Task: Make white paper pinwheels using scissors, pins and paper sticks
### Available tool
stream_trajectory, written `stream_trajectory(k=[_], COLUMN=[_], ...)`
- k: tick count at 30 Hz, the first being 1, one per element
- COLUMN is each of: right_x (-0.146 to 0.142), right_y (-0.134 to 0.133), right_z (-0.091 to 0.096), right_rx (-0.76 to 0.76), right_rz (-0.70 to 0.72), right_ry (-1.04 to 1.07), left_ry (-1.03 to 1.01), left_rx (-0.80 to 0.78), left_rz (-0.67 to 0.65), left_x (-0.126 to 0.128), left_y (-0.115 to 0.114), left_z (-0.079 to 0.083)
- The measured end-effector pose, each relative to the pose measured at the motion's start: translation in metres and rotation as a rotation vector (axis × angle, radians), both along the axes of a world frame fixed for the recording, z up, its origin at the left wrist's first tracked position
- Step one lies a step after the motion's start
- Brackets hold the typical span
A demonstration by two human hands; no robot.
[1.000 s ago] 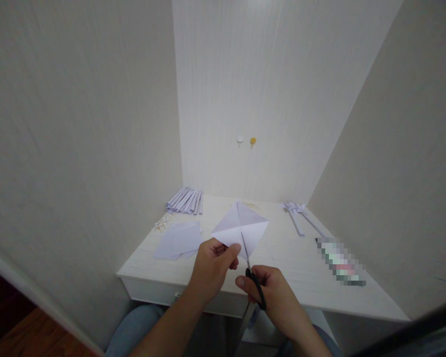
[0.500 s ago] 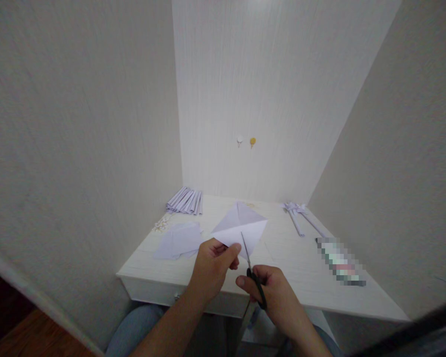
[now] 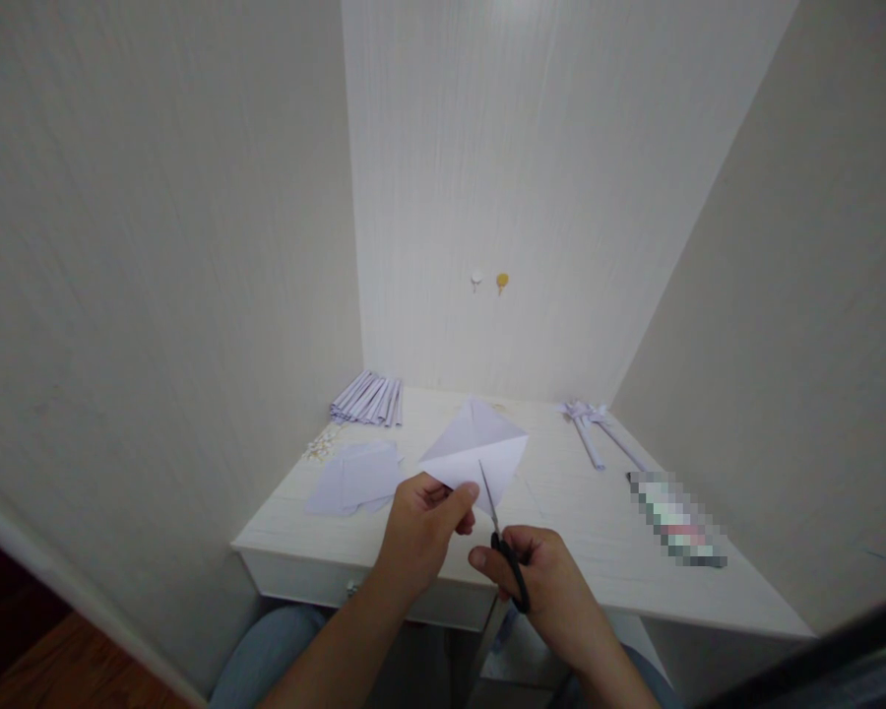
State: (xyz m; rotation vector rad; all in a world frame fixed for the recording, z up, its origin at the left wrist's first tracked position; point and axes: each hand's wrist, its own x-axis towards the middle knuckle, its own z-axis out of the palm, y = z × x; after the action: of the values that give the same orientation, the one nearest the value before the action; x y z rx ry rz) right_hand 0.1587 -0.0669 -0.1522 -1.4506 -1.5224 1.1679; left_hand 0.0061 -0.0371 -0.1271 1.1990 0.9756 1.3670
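A square of white paper [image 3: 473,443] with crossing creases is pinched at its near edge between the thumb and fingers of my left hand [image 3: 428,527]. My right hand [image 3: 542,581] grips black-handled scissors [image 3: 511,569], its thumb and fingers at the handles. The scissors' blades lie against the right near part of the paper, pointing away from me; whether they are parted is hard to make out. Left of my left hand lie several loose white paper sheets [image 3: 361,478], overlapping on the white table [image 3: 561,532].
Rolled paper tubes [image 3: 369,399] are piled at the back left, with small white bits [image 3: 320,445] before them. At the back right are more paper rolls [image 3: 589,438]. A blurred-out flat device [image 3: 675,522] lies at right. Walls enclose three sides; two hooks [image 3: 502,283] hang at the back.
The right corner of the paper has shifted slightly left. Both hands and the scissors stay in nearly the same place.
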Motion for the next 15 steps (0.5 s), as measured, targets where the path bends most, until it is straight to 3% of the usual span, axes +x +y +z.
stream_trajectory(k=[15], right_x=[0.0041], right_y=[-0.0071], right_z=[-0.0039], right_rx=[-0.1], right_rz=[0.185], right_ry=[0.064], left_ry=[-0.016], left_rx=[0.025], left_rz=[0.019], left_x=[-0.0045], left_y=[0.0044], left_z=[0.0031])
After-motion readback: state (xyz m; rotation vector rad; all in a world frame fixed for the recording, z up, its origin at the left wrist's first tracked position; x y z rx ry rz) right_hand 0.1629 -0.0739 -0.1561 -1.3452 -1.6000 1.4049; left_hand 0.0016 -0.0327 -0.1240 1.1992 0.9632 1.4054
